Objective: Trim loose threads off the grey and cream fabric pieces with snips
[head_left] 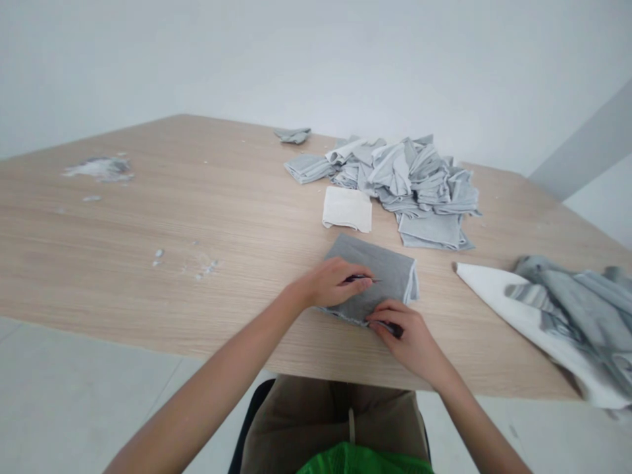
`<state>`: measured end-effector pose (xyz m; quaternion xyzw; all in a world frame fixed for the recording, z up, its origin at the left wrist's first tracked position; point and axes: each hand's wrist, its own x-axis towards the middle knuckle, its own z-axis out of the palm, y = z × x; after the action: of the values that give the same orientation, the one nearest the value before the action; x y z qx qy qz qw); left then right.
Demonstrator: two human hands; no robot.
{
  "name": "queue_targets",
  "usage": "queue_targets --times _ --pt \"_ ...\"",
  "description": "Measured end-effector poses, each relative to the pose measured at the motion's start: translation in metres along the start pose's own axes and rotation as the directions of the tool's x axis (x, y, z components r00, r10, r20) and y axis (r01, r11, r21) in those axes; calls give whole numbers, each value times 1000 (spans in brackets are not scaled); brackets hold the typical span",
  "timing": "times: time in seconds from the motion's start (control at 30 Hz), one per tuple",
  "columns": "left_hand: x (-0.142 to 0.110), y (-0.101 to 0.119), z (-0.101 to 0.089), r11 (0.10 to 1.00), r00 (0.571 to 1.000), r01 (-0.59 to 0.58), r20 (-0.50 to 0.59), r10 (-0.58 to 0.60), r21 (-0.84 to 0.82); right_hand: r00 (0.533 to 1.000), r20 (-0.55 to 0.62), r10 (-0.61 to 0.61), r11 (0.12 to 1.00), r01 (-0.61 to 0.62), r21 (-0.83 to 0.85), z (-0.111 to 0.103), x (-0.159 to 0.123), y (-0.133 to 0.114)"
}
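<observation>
Two hands, left [340, 282] and right [402, 328] — each closed on one small dark tool — upon one grey cloth [378, 263]; one white cloth [347, 209] beyond; writing none legible.

Even, fairly bright light is spread across the pale wall [276, 59] and wooden tabletop [237, 217], its source not shown. A grey diagonal band is cast or painted at far right; which, cannot be told. Only soft, faint shadows are seen beneath the hands, and no harsh glare is recorded. Fine detail is softened, cloth at the right edge [597, 309] is smeared by blur, and the tabletop's outline is bowed by wide-angle distortion.
</observation>
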<state>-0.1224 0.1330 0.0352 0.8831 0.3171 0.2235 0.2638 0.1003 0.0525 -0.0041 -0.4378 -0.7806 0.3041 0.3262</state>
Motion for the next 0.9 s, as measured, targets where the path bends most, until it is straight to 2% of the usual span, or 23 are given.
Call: queue_targets --times 0.1,0.23,0.4,0.57,0.73,0.9 --pt "1 2 2 999 999 -29 35 30 -27 999 -46 21 1000 -20 18 2 1 -1" --pt "2 5 -4 998 996 -59 71 62 -37 991 -66 113 990 -107 93 -2 4 -2" --pt "1 7 -12 995 995 -88 47 90 -42 974 -89 210 963 -190 192 -8 5 -2" --pt "-3 9 -7 993 995 -95 23 97 -73 944 -105 314 901 -260 348 -10 4 -1" --pt "-12 8 -2 996 994 -82 63 84 -31 936 -107 336 873 -267 408 -12 5 -6" --pt "-19 8 2 999 998 -34 53 32 36 929 -122 351 871 -276 406 -15 6 -10"
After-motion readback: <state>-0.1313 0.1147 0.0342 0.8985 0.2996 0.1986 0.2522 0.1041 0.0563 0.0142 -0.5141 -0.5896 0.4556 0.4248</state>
